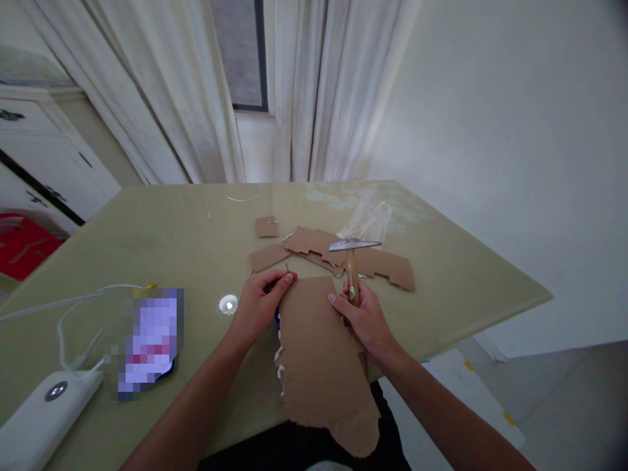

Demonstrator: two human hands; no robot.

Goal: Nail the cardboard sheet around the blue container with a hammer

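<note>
While pinching a small nail (287, 267) upright, left hand (258, 306) steadies cardboard sheet (318, 347); right hand (366, 320), wrapped around hammer (351, 261), poised at two o'clock, seemingly for striking.

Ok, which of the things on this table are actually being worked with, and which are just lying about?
In use:
- hammer, gripped by the right hand
- nail, pinched upright by the left hand
- large cardboard sheet, under both hands

Lying about:
- cardboard scraps
- clear plastic bag
- white power bank with its cable
- small round shiny object
</note>
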